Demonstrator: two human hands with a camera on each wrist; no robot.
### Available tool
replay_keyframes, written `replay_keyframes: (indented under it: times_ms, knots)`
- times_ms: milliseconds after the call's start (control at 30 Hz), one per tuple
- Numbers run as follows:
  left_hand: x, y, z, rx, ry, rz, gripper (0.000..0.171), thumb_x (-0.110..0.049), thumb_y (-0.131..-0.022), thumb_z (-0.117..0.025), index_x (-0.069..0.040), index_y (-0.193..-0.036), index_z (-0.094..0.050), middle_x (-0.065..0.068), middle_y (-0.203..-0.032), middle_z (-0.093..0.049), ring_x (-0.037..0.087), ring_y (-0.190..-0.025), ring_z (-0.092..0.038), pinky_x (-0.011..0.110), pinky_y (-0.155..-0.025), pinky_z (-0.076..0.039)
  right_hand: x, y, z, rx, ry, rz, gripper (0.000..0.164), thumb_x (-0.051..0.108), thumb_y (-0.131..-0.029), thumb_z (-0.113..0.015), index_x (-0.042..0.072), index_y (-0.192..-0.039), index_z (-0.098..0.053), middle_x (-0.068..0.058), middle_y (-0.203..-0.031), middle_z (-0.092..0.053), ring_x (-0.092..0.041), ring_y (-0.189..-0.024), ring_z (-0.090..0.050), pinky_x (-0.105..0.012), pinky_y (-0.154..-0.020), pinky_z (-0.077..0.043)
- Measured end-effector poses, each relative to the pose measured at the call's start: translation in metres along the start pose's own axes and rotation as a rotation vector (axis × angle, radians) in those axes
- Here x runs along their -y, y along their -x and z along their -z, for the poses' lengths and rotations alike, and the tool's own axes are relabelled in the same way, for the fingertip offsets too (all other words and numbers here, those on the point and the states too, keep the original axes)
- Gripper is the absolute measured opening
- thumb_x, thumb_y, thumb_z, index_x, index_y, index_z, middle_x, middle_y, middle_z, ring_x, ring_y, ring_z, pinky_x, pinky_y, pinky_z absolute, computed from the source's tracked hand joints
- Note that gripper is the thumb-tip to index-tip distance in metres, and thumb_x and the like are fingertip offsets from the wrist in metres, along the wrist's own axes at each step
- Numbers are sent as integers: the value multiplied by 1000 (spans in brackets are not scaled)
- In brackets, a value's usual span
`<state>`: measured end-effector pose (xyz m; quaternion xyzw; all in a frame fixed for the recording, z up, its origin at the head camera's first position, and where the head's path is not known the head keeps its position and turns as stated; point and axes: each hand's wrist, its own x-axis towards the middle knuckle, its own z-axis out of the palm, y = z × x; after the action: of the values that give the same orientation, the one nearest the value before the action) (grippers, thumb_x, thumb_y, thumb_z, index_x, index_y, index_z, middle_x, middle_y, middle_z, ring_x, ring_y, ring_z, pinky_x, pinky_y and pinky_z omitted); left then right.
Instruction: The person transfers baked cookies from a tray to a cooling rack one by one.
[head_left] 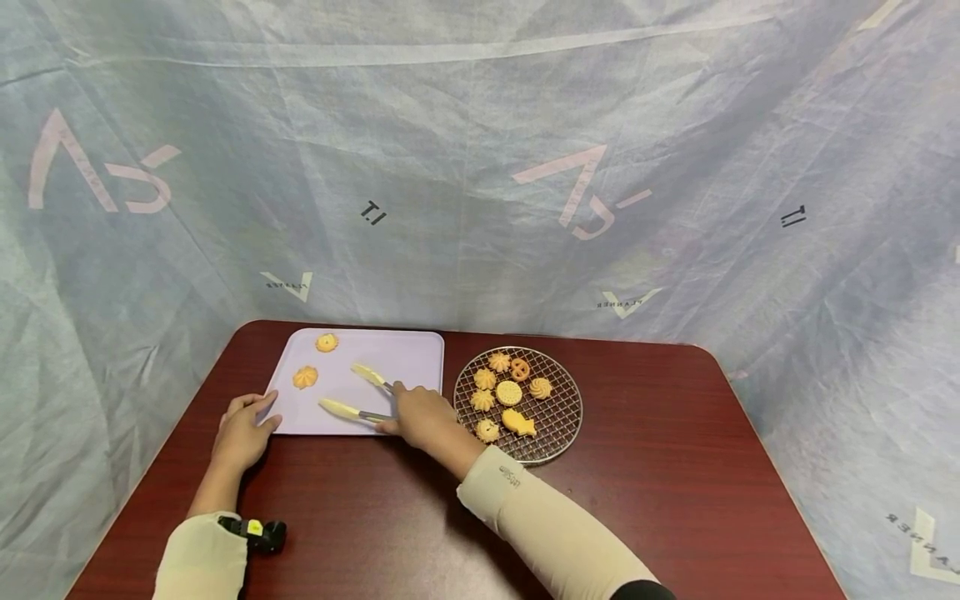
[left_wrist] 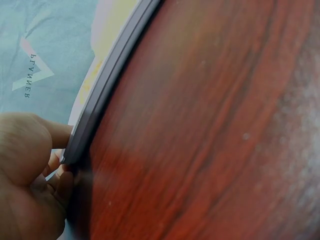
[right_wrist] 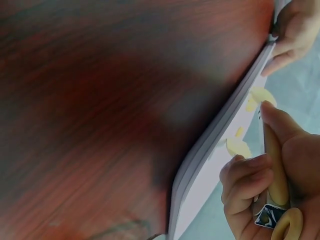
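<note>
In the head view, my left hand [head_left: 243,433] holds the near left corner of a pale lilac tray [head_left: 405,354]. The left wrist view shows its thumb on top of the tray rim [left_wrist: 107,82] and fingers beneath. My right hand [head_left: 427,417] grips a pair of tongs [head_left: 341,408] with cream-coloured tips, also seen in the right wrist view as a yellow handle [right_wrist: 277,175] in the palm. The tongs' arms are spread over the tray with nothing between them. Two cookies lie at the tray's left: a ring-like one [head_left: 327,342] and a flower-shaped one [head_left: 305,377].
Right of the tray is a round wire rack [head_left: 558,421] bearing several cookies, among them a fish-shaped cookie [head_left: 517,422], a pretzel [head_left: 520,370] and a round cookie [head_left: 509,393]. Everything stands on a dark red wooden table [head_left: 660,467], with grey cloth [head_left: 465,167] behind.
</note>
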<state>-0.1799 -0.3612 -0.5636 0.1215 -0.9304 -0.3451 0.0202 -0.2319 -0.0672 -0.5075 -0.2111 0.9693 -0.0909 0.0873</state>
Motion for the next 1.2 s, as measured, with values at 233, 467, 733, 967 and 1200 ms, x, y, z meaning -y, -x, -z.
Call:
replay_keyframes:
  times_ms: [233, 467, 733, 967, 1200]
  knots:
    - [-1, 0, 2, 0, -2, -1, 54, -10, -104, -57, 3, -153, -40, 36, -150, -30, 59, -135, -28, 71, -105, -29, 17, -8, -3, 10, 20, -51, 72, 68, -84, -73, 19, -134, -58, -7, -94, -70, -26, -80, -69, -38, -58, -52]
    - [-2, 0, 2, -8, -2, -6, 54, -10, -103, -57, 3, -153, -41, 36, -149, -31, 60, -134, -29, 72, -104, -30, 29, -17, -5, 8, 14, -52, 68, 67, -84, -74, 18, -129, -60, -4, -94, -70, -24, -81, -69, -37, -63, -53]
    - [-1, 0, 2, -12, -8, -13, 54, -9, -103, -57, 4, -153, -41, 36, -149, -31, 60, -134, -30, 72, -104, -30, 46, -26, -8, 26, 48, -76, 74, 69, -86, -70, 22, -141, -57, -2, -105, -72, -22, -88, -69, -35, -66, -55]
    - [0, 1, 0, -14, -9, -13, 54, -9, -103, -57, 4, -153, -41, 35, -148, -32, 60, -133, -30, 71, -104, -30, 58, -33, -7, 39, 95, -78, 75, 68, -91, -64, 25, -150, -52, 0, -113, -73, -20, -91, -70, -35, -67, -56]
    - [-1, 1, -1, -15, -4, -8, 53, -8, -102, -58, 4, -152, -43, 35, -147, -33, 59, -134, -30, 71, -104, -30, 65, -36, -8, 12, 103, -53, 56, 64, -93, -64, 23, -133, -61, 2, -107, -73, -19, -86, -70, -34, -64, -54]
